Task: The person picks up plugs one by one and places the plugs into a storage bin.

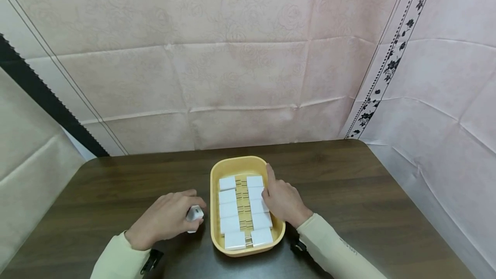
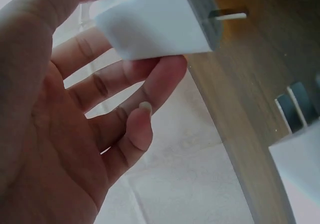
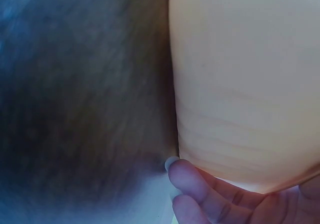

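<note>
My left hand [image 1: 168, 216] is beside the tray's left side and holds a white plug-in charger [image 1: 195, 213] between thumb and fingers. In the left wrist view, two flat metal prongs stick out of this charger [image 2: 155, 24]. My right hand [image 1: 286, 201] grips the right wall of a yellow plastic tray [image 1: 238, 165], with the thumb over the rim and the index finger along it. The right wrist view has fingers [image 3: 187, 181] against the tray's outer wall [image 3: 245, 84]. Inside the tray, several white chargers [image 1: 229, 209] lie in two columns, prongs facing the middle.
A dark brown wooden table [image 1: 341, 184] carries the tray. Pale patterned cloth [image 1: 240, 76] hangs behind the table and at both sides. A second pronged charger [image 2: 302, 169] shows at the right edge of the left wrist view.
</note>
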Available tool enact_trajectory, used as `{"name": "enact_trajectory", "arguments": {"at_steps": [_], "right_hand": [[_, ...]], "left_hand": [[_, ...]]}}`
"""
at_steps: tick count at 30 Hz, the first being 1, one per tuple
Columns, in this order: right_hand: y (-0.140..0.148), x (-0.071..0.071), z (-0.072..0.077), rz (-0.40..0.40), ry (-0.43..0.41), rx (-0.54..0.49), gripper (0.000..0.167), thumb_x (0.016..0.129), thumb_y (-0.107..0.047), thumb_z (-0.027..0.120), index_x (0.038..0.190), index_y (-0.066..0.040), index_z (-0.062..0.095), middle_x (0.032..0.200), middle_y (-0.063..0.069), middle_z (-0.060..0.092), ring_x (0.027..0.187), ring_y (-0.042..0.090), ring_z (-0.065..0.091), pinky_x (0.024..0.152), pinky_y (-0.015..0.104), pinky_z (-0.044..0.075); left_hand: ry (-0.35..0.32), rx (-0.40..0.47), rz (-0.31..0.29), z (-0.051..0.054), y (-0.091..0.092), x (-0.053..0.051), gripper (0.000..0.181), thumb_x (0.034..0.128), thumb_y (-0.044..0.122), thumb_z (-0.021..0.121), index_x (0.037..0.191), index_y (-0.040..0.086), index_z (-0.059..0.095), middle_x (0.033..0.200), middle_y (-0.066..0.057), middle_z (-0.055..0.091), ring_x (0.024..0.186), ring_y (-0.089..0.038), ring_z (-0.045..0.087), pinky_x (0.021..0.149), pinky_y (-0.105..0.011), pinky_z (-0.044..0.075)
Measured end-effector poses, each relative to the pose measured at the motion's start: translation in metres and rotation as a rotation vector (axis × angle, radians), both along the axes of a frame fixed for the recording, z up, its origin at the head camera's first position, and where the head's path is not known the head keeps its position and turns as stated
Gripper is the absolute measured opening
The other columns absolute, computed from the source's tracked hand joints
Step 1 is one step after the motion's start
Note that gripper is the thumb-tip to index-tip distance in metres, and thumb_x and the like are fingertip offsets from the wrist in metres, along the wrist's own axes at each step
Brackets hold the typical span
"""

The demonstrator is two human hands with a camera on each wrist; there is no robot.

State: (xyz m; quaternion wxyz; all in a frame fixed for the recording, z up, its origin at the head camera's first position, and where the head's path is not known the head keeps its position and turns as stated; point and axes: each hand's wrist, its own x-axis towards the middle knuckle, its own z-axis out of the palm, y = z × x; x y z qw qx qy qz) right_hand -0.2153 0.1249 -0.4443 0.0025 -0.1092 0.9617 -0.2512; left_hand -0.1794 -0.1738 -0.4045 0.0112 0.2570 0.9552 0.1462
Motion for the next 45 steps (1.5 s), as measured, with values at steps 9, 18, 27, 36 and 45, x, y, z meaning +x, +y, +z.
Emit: {"name": "enact_trajectory", "arguments": {"at_steps": [9,18,27,36,45], "right_hand": [[0.000,0.001,0.000,-0.006,-0.007,0.007,0.072,0.103,-0.020,0.051,0.162,-0.005,0.012,0.059,0.001,0.049,0.043,0.014,0.045,0.042,0.028,0.037],[0.000,0.000,0.000,-0.004,-0.009,-0.006,0.072,0.104,-0.020,0.051,0.162,-0.006,0.012,0.061,0.001,0.050,0.044,0.014,0.046,0.043,0.028,0.037],[0.000,0.000,-0.001,-0.003,-0.005,-0.004,0.072,0.104,-0.019,0.051,0.162,-0.005,0.012,0.060,0.001,0.050,0.043,0.013,0.047,0.042,0.027,0.038],[0.001,-0.001,-0.001,0.004,-0.004,-0.001,0.071,0.104,-0.019,0.051,0.162,-0.004,0.012,0.061,0.001,0.050,0.043,0.014,0.046,0.042,0.028,0.037],[0.001,0.000,-0.001,0.002,0.001,0.005,0.071,0.104,-0.019,0.051,0.162,-0.004,0.013,0.060,0.001,0.049,0.043,0.013,0.045,0.042,0.027,0.037]], "left_hand": [[0.120,0.002,-0.034,0.006,-0.002,0.003,0.012,0.0863,0.027,0.078,0.097,0.024,0.077,0.083,0.015,0.051,0.062,0.003,0.043,0.056,-0.019,0.039],[0.170,0.037,-0.025,0.009,-0.002,0.005,0.012,0.0874,0.032,0.079,0.095,0.027,0.072,0.087,0.017,0.051,0.064,0.004,0.046,0.059,-0.019,0.041],[0.164,0.071,0.041,0.015,0.001,0.005,0.015,0.0853,0.029,0.082,0.093,0.026,0.069,0.089,0.014,0.052,0.067,-0.001,0.050,0.058,-0.019,0.042],[0.261,0.091,0.028,0.015,0.001,0.004,0.025,0.0824,0.021,0.085,0.095,0.018,0.064,0.094,0.009,0.054,0.072,-0.002,0.054,0.060,-0.017,0.047],[0.260,0.120,0.055,0.017,-0.001,0.003,0.031,0.0808,0.017,0.085,0.095,0.017,0.057,0.095,0.006,0.052,0.072,-0.006,0.051,0.057,-0.017,0.044]]}}
